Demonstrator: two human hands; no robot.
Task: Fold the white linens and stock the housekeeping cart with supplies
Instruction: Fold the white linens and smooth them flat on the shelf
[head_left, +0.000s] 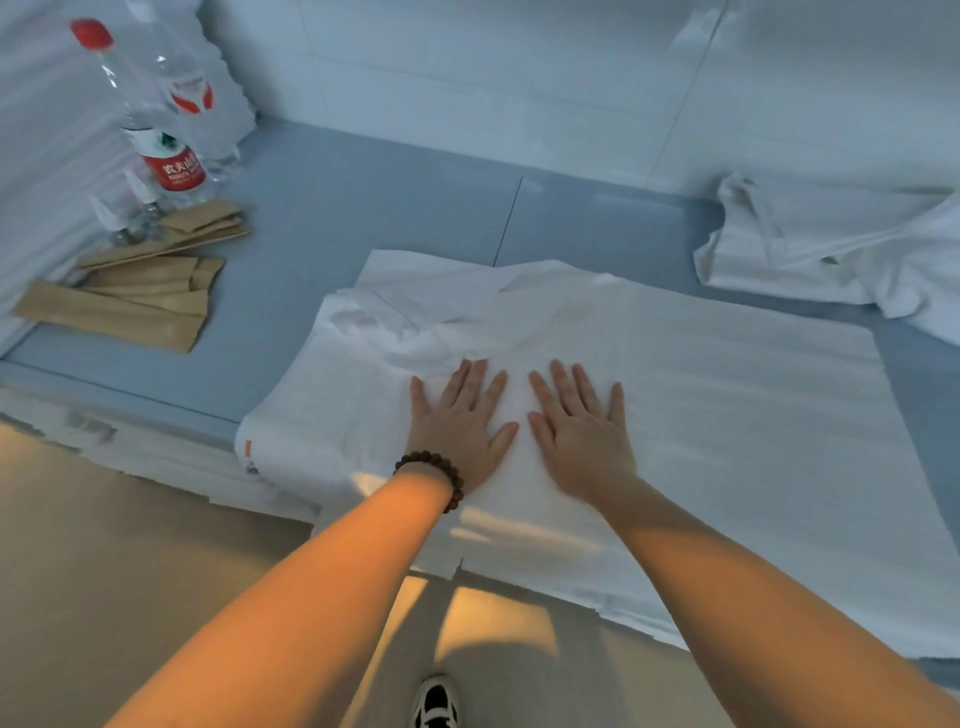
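Linen (727, 415) cut off right, blurred vials (130, 223) perhaps

Before you lies a pale blue worktop (363, 208), with a thin seam (508, 218) crossing it from the back edge toward you. Behind it you have a white wall (467, 78) of large panels, their joints faintly visible. Below the front edge you see a tan floor (130, 561), streaked with warm patches of light, and on it the toe of a black-and-white shoe (436, 702). A bracelet (441, 470) of dark brown beads circles your left wrist
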